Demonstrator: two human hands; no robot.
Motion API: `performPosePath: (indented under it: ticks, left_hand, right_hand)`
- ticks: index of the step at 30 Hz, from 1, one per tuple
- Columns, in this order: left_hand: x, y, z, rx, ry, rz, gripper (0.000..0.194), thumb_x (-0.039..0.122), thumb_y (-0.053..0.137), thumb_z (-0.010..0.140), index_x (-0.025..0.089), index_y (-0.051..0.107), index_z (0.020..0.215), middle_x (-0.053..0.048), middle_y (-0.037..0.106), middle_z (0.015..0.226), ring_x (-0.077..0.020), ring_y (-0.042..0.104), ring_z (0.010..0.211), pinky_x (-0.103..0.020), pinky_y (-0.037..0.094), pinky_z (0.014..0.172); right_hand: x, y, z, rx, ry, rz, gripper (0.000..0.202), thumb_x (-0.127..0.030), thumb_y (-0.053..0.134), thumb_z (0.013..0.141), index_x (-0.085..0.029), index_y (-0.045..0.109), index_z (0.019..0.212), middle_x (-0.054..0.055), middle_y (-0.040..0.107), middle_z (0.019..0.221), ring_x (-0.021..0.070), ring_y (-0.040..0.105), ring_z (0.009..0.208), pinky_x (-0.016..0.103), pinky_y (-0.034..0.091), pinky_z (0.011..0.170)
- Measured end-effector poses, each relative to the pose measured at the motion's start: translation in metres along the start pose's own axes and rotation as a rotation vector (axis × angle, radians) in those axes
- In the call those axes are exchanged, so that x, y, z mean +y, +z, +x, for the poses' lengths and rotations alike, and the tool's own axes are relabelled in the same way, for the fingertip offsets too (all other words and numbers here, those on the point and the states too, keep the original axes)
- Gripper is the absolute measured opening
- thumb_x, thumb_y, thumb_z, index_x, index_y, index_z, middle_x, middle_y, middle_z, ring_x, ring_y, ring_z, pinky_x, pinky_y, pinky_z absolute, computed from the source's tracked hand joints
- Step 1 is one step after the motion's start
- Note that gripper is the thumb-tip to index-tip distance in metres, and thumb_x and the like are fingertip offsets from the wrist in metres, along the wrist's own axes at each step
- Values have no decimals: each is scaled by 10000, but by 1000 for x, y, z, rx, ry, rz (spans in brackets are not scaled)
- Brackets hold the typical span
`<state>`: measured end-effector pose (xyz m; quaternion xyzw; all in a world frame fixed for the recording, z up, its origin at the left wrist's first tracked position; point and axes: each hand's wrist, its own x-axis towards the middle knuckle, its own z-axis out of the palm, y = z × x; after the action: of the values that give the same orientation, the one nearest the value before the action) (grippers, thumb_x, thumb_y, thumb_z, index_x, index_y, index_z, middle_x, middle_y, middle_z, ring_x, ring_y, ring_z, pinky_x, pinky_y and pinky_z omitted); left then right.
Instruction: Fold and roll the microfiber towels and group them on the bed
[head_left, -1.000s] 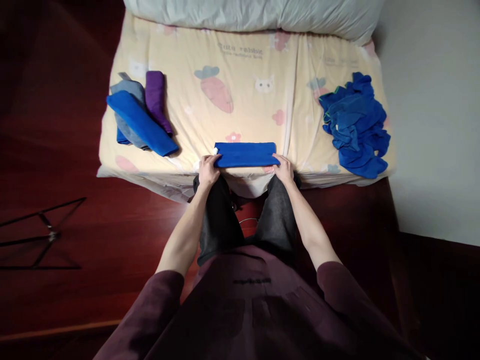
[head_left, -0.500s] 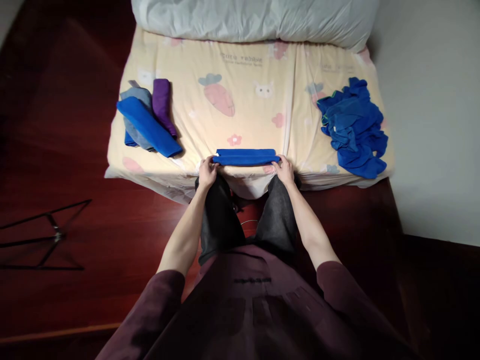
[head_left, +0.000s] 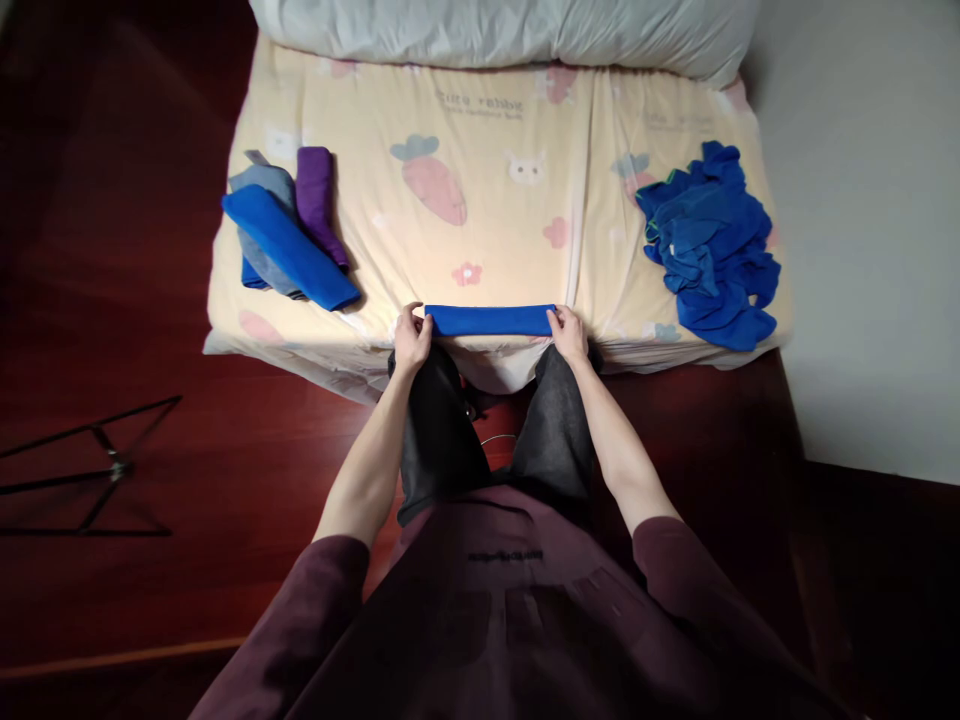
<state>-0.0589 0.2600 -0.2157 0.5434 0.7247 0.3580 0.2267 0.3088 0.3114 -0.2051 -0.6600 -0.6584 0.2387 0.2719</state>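
Note:
A blue cloth, likely a towel, lies folded into a long narrow strip along the near edge of the bed. At its left end is my left hand, thumb against the cloth's edge and index finger held apart from it. My right hand pinches the strip's right end between thumb and fingers. To the left lie folded cloths: a blue one on top of a grey one, beside a purple one. A crumpled heap of blue cloths is at the right.
The bed has a yellow sheet printed with carrots and rabbits. A pale rolled quilt lies across its far side. A white wall borders the right. Black stand legs rest on the reddish floor at left.
The blue strip's upper layer has been folded over, so it now shows one smooth band. My left index finger has lifted off the cloth. The view has shifted slightly.

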Motion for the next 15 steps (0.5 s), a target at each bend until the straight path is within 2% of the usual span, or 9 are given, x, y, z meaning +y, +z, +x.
performPosePath:
  ticks: [6,10,13,15]
  left_hand:
    - [2,2,1,6,0,78,413,410,479,1013,212,664,1324,-78,639,833,-307,625,1059,-441,509,1007]
    - [7,5,0,34,-31,123,398,391,475,1011,211,693,1290,-106,662,859,-336,619,1116,-481,496,1046]
    - [14,2,-8,85,-8,163,408,370,485,1005,194,691,1310,-174,713,1110,-356,605,1234,-528,468,1112]
    - [18,-2,-14,90,96,184,457,359,506,1002,189,654,1399,-209,651,1401,-366,545,1383,-556,420,1191]
  right_hand:
    - [-2,1,2,-18,41,-39,404,-429,573,1052,-173,720,1327,118,814,1033,292,760,1051,422,579,1027]
    - [-9,-1,0,-53,82,-103,399,-419,577,1044,-170,712,1326,122,802,985,308,757,1022,451,571,1027]
    - [-19,-7,-7,-39,61,-174,394,-396,520,1055,-173,724,1308,160,789,1079,334,736,1099,494,547,1068]
    - [-25,-11,-13,-1,-56,-206,400,-345,462,1058,-190,742,1298,181,766,1221,344,688,1230,523,505,1136]
